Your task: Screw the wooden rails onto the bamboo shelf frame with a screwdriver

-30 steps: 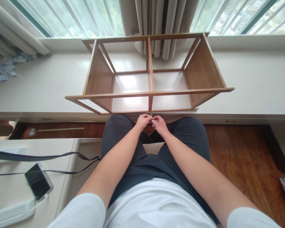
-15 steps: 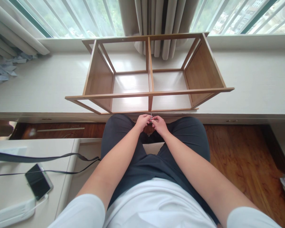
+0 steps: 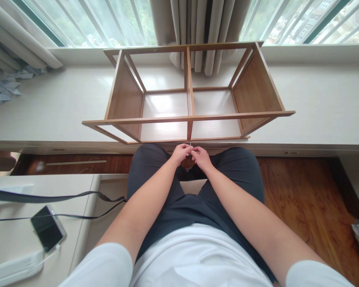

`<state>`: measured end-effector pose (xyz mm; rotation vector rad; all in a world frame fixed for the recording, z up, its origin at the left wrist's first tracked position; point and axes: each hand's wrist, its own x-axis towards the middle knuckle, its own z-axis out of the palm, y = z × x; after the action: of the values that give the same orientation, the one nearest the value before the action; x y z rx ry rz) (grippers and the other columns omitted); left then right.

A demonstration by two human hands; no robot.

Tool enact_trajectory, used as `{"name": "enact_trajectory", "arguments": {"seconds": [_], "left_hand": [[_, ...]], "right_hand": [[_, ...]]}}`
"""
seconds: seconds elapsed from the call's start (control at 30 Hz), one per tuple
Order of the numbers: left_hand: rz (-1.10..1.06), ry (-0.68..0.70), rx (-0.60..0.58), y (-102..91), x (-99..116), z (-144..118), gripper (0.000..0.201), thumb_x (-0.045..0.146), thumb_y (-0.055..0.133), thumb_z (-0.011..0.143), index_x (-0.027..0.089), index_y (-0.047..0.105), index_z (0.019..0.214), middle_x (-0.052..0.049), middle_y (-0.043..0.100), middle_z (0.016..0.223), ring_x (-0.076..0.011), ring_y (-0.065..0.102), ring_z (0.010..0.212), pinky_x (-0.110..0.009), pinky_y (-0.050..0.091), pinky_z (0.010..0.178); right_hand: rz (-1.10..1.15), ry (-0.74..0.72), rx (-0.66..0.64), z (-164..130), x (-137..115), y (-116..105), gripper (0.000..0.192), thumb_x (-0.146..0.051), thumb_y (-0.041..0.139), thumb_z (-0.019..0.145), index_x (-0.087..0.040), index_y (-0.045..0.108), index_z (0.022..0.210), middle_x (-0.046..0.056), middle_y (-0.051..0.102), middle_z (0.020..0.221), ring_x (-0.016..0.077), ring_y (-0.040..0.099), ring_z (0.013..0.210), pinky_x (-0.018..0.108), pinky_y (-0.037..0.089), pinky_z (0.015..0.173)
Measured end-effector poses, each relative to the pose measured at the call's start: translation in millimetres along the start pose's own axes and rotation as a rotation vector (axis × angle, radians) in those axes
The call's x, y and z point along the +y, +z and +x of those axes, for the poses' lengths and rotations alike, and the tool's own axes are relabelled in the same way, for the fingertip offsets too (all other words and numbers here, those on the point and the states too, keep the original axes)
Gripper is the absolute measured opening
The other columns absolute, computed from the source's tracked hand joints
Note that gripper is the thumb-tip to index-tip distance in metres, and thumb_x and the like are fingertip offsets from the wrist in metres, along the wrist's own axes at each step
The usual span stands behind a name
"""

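Hands meet over my lap, just below the front lower rail of the bamboo shelf frame [image 3: 188, 95] lying on the white window ledge [image 3: 317, 103]. My left hand [image 3: 181, 153] and right hand [image 3: 201, 156] are curled, fingertips pinched together on a thin metal pin [image 3: 190, 145] that stands upright between them; what kind of fastener, I cannot tell. A phone [image 3: 48, 228] lies on the side table, well apart.

White short sleeves, dark trousers

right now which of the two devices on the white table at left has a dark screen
The smartphone, lying flat with a black screen; the white power strip nearer the camera has none.
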<state>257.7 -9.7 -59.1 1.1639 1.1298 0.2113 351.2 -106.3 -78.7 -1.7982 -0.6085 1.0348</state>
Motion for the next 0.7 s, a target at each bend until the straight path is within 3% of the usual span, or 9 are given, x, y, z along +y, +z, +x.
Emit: {"name": "enact_trajectory", "arguments": {"seconds": [0.7], "left_hand": [[-0.003, -0.007, -0.014, -0.7, -0.9, 1.3, 0.014, 0.028, 0.068, 0.083, 0.015, 0.065, 0.08, 0.0, 0.06, 0.065, -0.0075, 0.049, 0.052, -0.018, 0.03, 0.045]], "right_hand": [[-0.024, -0.027, -0.003, -0.3, -1.2, -0.7, 0.034, -0.051, 0.061, 0.082, -0.018, 0.064, 0.087, -0.002, 0.06, 0.057, 0.0133, 0.052, 0.049, 0.024, 0.043, 0.051]]}}
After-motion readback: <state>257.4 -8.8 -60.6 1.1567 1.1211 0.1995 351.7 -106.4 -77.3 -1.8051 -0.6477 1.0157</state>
